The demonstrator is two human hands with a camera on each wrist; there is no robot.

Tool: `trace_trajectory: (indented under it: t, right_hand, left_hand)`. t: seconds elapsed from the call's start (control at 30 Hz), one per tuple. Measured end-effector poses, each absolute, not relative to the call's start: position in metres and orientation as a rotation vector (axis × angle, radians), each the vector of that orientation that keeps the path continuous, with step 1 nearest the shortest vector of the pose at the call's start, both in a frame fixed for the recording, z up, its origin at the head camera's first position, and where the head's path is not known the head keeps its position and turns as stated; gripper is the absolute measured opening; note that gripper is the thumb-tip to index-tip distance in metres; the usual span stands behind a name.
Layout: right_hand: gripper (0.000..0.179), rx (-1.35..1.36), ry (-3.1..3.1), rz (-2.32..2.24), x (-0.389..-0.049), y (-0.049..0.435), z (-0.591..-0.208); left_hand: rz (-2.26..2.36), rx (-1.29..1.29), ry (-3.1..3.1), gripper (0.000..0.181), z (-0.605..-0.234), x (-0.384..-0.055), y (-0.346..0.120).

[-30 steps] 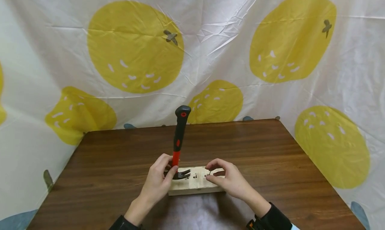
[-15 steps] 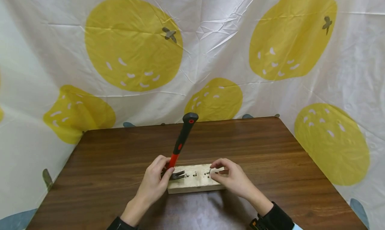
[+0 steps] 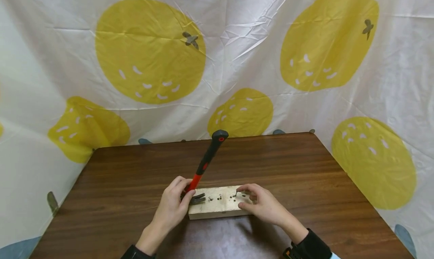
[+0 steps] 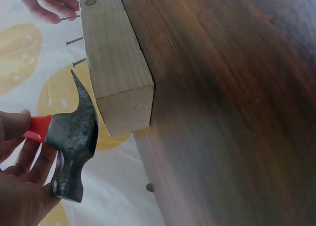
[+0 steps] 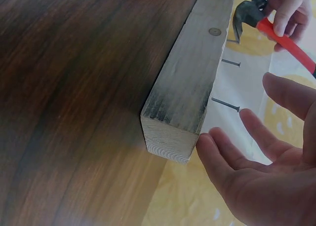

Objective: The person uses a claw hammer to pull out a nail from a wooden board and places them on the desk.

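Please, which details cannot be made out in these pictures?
Head view: the striking end of the hammer is hidden behind the left hand.
Head view: the right hand partly covers the right end of the wooden block.
Head view: the dark marks on its top are too small to identify.
Right wrist view: the wooden block hides how deep the nails go.
Right wrist view: the picture's right edge cuts off the handle.

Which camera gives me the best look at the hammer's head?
The left wrist view: there the hammer's head looks largest, with both claw and striking end showing. The head view shows mainly the claw, small, the rest hidden by the left hand. The right wrist view shows it small, near the top edge.
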State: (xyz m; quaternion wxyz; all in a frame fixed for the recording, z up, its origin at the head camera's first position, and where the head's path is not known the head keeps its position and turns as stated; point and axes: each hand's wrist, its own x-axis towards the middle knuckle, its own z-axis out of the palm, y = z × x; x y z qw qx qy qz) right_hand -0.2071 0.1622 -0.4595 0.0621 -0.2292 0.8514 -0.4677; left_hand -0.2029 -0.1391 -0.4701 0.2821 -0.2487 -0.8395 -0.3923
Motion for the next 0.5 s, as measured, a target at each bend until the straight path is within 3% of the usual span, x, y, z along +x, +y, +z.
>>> trace_trajectory:
  t: [0.5]
  right_hand:
    - [0.046,-0.73,2.626,-1.338,-0.2081,0.1623,-0.4613]
  left_hand:
    - [-1.085,-0.656,-2.274,0.027,-0.4711,-0.2075,-0.1292]
